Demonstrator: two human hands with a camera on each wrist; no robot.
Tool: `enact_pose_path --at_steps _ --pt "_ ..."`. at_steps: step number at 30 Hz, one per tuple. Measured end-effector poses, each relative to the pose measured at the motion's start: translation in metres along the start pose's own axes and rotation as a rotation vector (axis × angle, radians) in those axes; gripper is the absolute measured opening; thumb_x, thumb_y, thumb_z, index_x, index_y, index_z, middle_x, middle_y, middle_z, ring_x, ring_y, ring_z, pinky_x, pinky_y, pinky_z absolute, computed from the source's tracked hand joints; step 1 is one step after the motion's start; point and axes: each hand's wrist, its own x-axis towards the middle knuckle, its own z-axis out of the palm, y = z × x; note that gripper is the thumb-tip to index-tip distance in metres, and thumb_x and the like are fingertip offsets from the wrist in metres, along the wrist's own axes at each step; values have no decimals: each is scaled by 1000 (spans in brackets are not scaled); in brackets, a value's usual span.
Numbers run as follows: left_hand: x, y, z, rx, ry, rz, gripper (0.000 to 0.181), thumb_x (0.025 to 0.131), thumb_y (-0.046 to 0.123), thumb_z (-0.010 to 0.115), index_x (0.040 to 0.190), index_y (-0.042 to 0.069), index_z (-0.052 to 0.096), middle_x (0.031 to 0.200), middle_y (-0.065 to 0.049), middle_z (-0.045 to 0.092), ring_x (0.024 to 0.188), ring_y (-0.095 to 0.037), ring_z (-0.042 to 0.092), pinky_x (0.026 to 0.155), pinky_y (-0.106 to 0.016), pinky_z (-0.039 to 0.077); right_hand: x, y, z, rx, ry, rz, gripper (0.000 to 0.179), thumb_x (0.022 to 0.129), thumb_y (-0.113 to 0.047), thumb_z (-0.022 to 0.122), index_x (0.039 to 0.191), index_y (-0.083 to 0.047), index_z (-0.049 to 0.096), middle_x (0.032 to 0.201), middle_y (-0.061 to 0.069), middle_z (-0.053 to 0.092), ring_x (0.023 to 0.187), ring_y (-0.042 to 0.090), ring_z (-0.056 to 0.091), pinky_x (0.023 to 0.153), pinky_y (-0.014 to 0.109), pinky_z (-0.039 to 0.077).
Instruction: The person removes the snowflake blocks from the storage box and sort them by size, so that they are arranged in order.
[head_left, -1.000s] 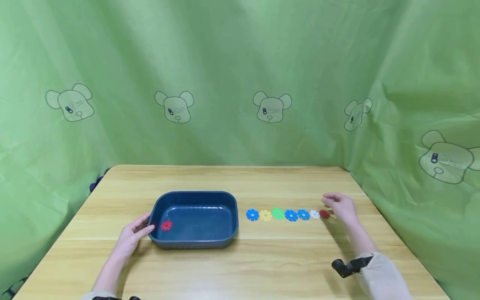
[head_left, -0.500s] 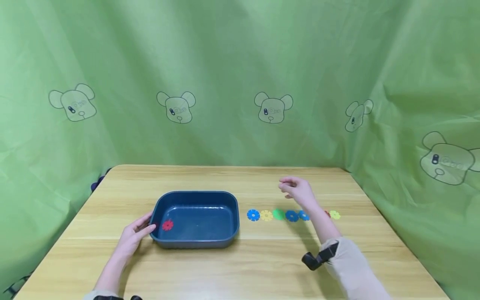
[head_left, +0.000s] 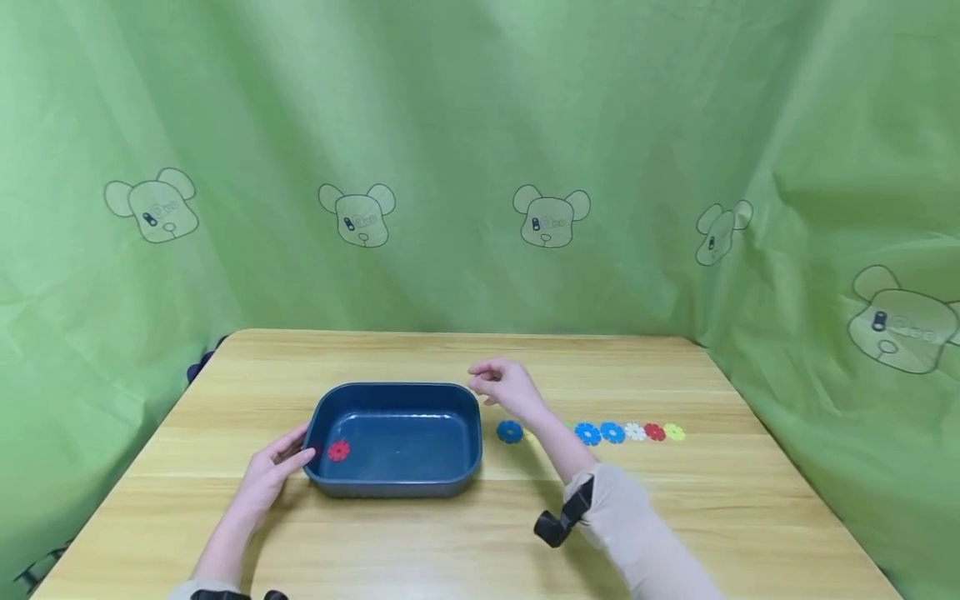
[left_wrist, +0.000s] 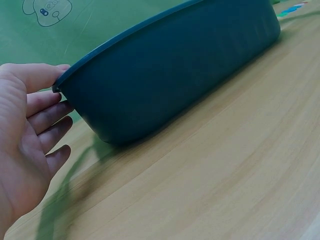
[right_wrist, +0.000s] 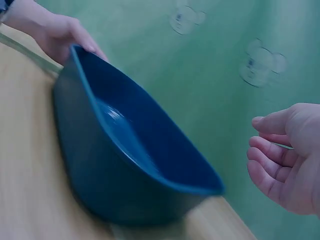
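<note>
A dark blue plastic basin point(head_left: 393, 490) stands on the table, with one red flower-shaped disc point(head_left: 338, 451) inside at its left. My left hand point(head_left: 266, 475) holds the basin's left rim, thumb on top and fingers outside below it. Beside the basin's back right corner hovers my right hand point(head_left: 510, 390), its fingers loosely curled; the right wrist view point(right_wrist: 285, 157) shows nothing between them. Rightward runs a row of flower discs: blue point(head_left: 510, 432), a yellow one mostly behind the forearm, two more blue point(head_left: 587, 433), white point(head_left: 634, 432), red point(head_left: 655, 432) and yellow-green point(head_left: 675, 432).
The wooden table point(head_left: 420, 550) reaches back to a green curtain point(head_left: 450, 275) printed with bear heads, which also hangs along both sides. Each wrist wears a black camera strap point(head_left: 577, 500). The right forearm crosses above part of the disc row.
My right hand has travelled left from the row's right end to the basin's back right corner, uncovering the yellow-green disc. The left hand stays on the rim.
</note>
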Motion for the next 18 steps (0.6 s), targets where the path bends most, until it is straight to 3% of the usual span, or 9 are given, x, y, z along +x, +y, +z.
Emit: enact_pose_path --at_steps 6,13,18 --pt "0 2 1 -10 6 2 54 92 15 58 138 -3 39 140 -21 40 101 14 45 85 -7 36 11 -4 41 -6 -62 -11 25 83 -5 67 105 6 63 84 9 65 70 12 58 61 30 54" --pt "1 2 1 -13 15 10 53 91 14 58 137 -4 40 139 -21 40 101 13 46 85 -8 36 18 -12 78 -5 -153 0 27 84 -9 68 107 5 64 83 6 64 84 34 60 68 38 54" --pt "0 0 1 -16 11 8 53 91 14 59 137 -4 40 139 -21 41 102 12 46 85 -8 36 21 -13 105 -65 -180 -7 26 83 -11 70 105 2 65 81 2 63 81 33 61 65 31 52"
